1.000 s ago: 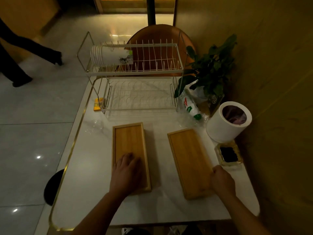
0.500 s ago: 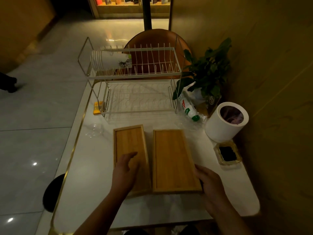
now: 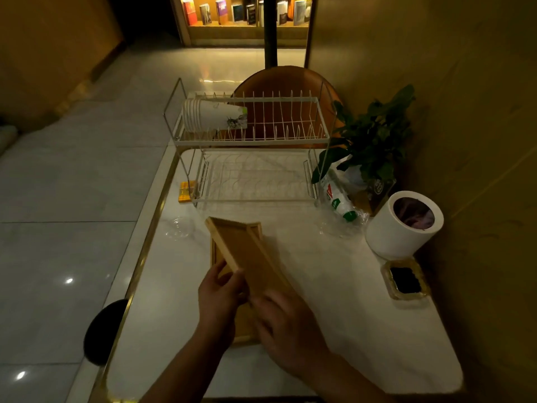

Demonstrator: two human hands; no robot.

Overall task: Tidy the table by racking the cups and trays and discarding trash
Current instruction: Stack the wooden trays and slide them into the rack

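Note:
Two wooden trays are at the table's middle. The upper tray [image 3: 250, 254] is lifted and tilted over the lower tray [image 3: 217, 248], which lies flat on the white table [image 3: 348, 301]. My left hand [image 3: 218, 292] grips the tilted tray's near left edge. My right hand [image 3: 287, 324] holds its near end from the right. A two-tier wire rack [image 3: 252, 141] stands at the far end, with a stack of white paper cups [image 3: 212, 115] lying on its top tier. A white bin [image 3: 404, 225] stands at the right.
A plastic bottle [image 3: 338, 199] in clear wrap lies beside a potted plant [image 3: 374, 141]. An ashtray [image 3: 405, 280] sits near the bin. A clear lid [image 3: 177, 228] and a yellow packet [image 3: 184, 191] lie at the left edge. A chair [image 3: 284, 82] stands behind the rack.
The right tray was slid next to the left one, then lifted and tilted on top of it. Both hands now hold that tray. The camera has tilted upward.

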